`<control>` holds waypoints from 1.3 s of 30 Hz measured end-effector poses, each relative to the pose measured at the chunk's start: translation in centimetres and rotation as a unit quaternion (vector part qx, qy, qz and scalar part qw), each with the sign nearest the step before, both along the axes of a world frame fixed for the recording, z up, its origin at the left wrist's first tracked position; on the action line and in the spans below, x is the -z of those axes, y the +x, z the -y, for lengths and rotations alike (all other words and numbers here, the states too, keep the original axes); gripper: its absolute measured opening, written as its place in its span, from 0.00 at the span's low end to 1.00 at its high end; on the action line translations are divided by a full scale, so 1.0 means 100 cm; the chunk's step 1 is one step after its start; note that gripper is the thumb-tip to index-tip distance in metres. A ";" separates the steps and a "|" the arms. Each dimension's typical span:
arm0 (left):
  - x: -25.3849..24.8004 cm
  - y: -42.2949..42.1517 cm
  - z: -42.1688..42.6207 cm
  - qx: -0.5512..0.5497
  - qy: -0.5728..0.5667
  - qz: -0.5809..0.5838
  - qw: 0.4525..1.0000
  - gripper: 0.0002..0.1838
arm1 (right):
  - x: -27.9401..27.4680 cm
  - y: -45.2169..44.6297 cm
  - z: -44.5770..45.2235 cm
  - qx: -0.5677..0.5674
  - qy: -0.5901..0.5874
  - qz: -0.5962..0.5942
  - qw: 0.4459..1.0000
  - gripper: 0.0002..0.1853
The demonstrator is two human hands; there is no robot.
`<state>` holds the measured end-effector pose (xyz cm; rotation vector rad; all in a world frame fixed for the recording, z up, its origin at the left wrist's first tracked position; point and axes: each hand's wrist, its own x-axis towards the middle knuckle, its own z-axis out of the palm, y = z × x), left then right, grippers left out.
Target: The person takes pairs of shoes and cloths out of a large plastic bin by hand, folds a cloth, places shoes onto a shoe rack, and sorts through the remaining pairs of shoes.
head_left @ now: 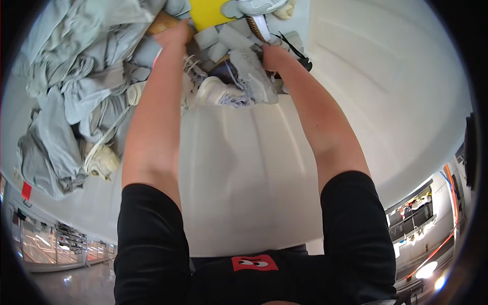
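Observation:
Both my arms reach down into a large white bin (234,168). My left hand (174,34) is closed on a tan-brown object (163,23) at the top of the view; its kind is not clear. My right hand (276,57) is closed among the shoes, with its fingertips hidden, so I cannot make out what they grip. Beside it lie a pale grey shoe (254,76) and a black strappy item (295,50). A cream sneaker (216,91) rests between my forearms, against the near wall.
Crumpled grey cloths (76,76) are heaped on the left, with a cream shoe (103,161) and its long lace below them. A yellow flat piece (208,14) and a white sneaker (262,6) lie at the far end. The bin's smooth wall curves up on the right.

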<state>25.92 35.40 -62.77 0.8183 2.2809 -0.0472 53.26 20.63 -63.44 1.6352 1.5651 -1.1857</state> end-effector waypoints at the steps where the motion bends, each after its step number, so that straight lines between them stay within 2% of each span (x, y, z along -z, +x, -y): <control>1: 0.015 -0.004 -0.005 0.000 -0.006 -0.002 1.000 0.76 | 0.002 0.004 0.005 -0.003 0.026 0.002 1.000 0.25; 3: 0.042 -0.019 -0.012 0.000 -0.021 -0.010 1.000 0.81 | 0.000 0.009 0.014 -0.011 0.076 0.004 0.997 0.30; 6: 0.081 -0.033 -0.033 -0.003 -0.091 -0.007 0.996 0.87 | -0.037 0.010 -0.002 -0.045 -0.009 -0.033 0.998 0.26; 9: 0.065 -0.035 -0.032 0.020 -0.095 -0.035 0.995 0.83 | -0.092 0.003 -0.015 -0.047 -0.071 -0.066 0.994 0.25; 12: 0.048 -0.040 -0.017 -0.024 0.022 0.016 0.999 0.64 | -0.144 0.005 -0.010 0.021 -0.059 -0.039 0.997 0.27; 13: 0.028 -0.042 -0.012 -0.083 0.014 0.153 0.985 0.56 | -0.161 0.009 -0.004 0.052 -0.045 -0.025 0.997 0.28; 15: -0.023 -0.047 -0.004 -0.193 0.004 0.416 0.889 0.40 | -0.187 0.020 0.014 0.120 -0.001 -0.006 0.993 0.29; 16: -0.059 -0.048 0.001 -0.234 -0.016 0.466 0.853 0.32 | -0.202 0.027 0.016 0.152 0.027 0.005 0.988 0.30; 17: -0.101 -0.048 0.010 -0.272 -0.034 0.516 0.811 0.25 | -0.223 0.033 0.014 0.218 0.006 -0.006 0.976 0.29; 19: -0.207 -0.048 0.025 -0.308 -0.105 0.632 0.703 0.23 | -0.279 0.038 0.018 0.346 -0.041 -0.027 0.937 0.28; 22: -0.257 -0.085 0.073 -0.307 -0.108 0.717 0.616 0.27 | -0.351 0.022 0.048 0.542 0.067 -0.217 0.809 0.26; 23: -0.283 -0.096 0.085 -0.284 -0.110 0.745 0.594 0.29 | -0.373 0.013 0.054 0.581 0.071 -0.251 0.771 0.27; 25: -0.344 -0.116 0.099 -0.264 -0.137 0.808 0.509 0.33 | -0.421 -0.008 0.064 0.650 0.077 -0.321 0.684 0.29; 26: -0.376 -0.123 0.106 -0.250 -0.149 0.836 0.465 0.34 | -0.450 -0.021 0.070 0.652 0.090 -0.352 0.665 0.31; 29: -0.473 -0.135 0.133 -0.245 -0.105 0.813 0.517 0.38 | -0.526 -0.067 0.091 0.691 0.080 -0.437 0.571 0.34; 30: -0.491 -0.146 0.141 -0.215 -0.099 0.821 0.519 0.53 | -0.567 -0.093 0.090 0.699 0.074 -0.451 0.550 0.35; 31: -0.529 -0.146 0.146 -0.195 -0.077 0.828 0.520 0.56 | -0.615 -0.108 0.088 0.704 0.067 -0.473 0.525 0.35; 32: -0.561 -0.151 0.156 -0.179 -0.058 0.837 0.514 0.58 | -0.641 -0.123 0.099 0.696 0.063 -0.487 0.523 0.39; 35: -0.682 -0.151 0.177 -0.160 0.018 0.856 0.491 0.59 | -0.726 -0.166 0.119 0.684 0.054 -0.556 0.470 0.40; 36: -0.701 -0.164 0.187 -0.173 0.038 0.863 0.472 0.52 | -0.748 -0.173 0.122 0.667 0.062 -0.580 0.464 0.40; 38: -0.739 -0.171 0.209 -0.170 0.065 0.868 0.462 0.50 | -0.789 -0.173 0.136 0.639 0.062 -0.624 0.445 0.40; 39: -0.753 -0.176 0.215 -0.168 0.075 0.870 0.458 0.49 | -0.803 -0.179 0.139 0.627 0.068 -0.629 0.456 0.40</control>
